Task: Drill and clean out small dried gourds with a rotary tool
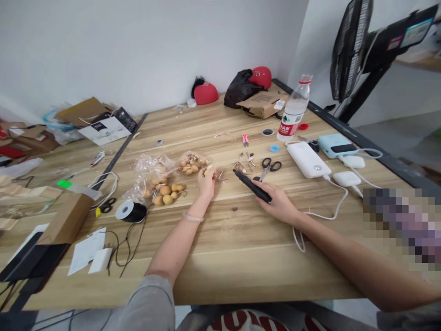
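On the bench (220,271), the gourds (166,190) lie at the left of the middle, and the spool (138,213) is beside them, to the left. To the right of the gourds is the tool (254,187), with scissors (264,174) just behind it. Further right lies a power bank (308,159); the bottle (293,110) stands behind this one. Beyond the right edge is the fan (352,50).
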Motion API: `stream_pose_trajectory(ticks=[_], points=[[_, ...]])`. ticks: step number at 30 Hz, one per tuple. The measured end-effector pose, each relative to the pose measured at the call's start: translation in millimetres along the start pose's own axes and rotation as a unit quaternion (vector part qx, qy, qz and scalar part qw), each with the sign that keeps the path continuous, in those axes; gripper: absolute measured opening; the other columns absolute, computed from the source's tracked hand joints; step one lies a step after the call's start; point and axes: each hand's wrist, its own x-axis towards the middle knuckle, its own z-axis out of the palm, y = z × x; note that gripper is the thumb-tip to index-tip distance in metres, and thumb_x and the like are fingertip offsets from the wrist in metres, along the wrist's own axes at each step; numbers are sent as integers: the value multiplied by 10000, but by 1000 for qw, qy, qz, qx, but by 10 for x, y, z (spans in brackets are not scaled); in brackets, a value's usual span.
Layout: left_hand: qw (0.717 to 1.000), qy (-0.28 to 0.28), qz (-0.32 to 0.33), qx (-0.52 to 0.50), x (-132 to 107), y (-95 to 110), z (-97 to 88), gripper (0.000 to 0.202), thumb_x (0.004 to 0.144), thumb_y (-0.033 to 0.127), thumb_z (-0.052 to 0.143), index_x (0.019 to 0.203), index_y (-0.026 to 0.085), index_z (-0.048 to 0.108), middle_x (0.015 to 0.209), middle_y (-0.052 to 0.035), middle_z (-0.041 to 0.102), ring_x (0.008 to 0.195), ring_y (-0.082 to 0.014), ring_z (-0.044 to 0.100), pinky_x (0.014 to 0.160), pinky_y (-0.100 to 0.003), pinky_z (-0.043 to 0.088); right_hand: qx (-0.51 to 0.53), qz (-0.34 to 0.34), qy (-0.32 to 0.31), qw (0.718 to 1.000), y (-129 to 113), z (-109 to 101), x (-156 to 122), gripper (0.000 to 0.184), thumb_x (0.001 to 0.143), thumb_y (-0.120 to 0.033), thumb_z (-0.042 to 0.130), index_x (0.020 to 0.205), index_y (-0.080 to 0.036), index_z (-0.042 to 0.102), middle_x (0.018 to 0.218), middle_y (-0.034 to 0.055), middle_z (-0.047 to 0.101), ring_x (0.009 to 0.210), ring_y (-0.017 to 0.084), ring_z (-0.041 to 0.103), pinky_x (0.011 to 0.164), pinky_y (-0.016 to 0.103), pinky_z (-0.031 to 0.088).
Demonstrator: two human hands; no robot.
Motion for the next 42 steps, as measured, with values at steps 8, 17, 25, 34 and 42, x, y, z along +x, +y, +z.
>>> stream_pose_trajectory(ticks=[8,17,25,34,42], points=[[997,2,41,63,200,12,-130,242,787,259,718,610,117,635,585,35,580,604,-65,497,586,-175,335,-99,-49,-1,994,61,25,3,420,873,-216,501,1270,-167,627,1212,151,697,1147,317,639,1014,532,501],[999,9,-38,-38,236,81,-84,177,895,222,509,760,148,595,701,-12,646,630,-87,614,658,-200,473,-127,-61,-1,990,59,26,-9,402,886,-245,509,1267,-171,616,1211,157,693,1146,324,638,996,529,513],[987,-7,-125,-103,249,128,-120,181,891,111,497,740,152,587,704,-18,647,609,-65,606,550,-154,439,-133,-60,-4,989,39,9,-9,395,887,-249,512,1260,-172,617,1192,160,697,1121,329,642,979,541,519],[981,-19,-152,-120,218,137,-105,220,931,163,478,731,160,569,700,-12,639,586,-57,587,549,-149,446,-130,-54,-17,990,45,-1,-6,406,882,-248,512,1267,-162,608,1185,160,696,1110,324,643,978,526,521],[981,-30,-158,-113,222,135,-113,208,931,163,475,741,164,558,694,6,622,601,-52,594,574,-149,445,-138,-51,-21,989,39,-2,-18,417,880,-237,523,1287,-185,594,1206,143,687,1155,325,621,1002,522,509]])
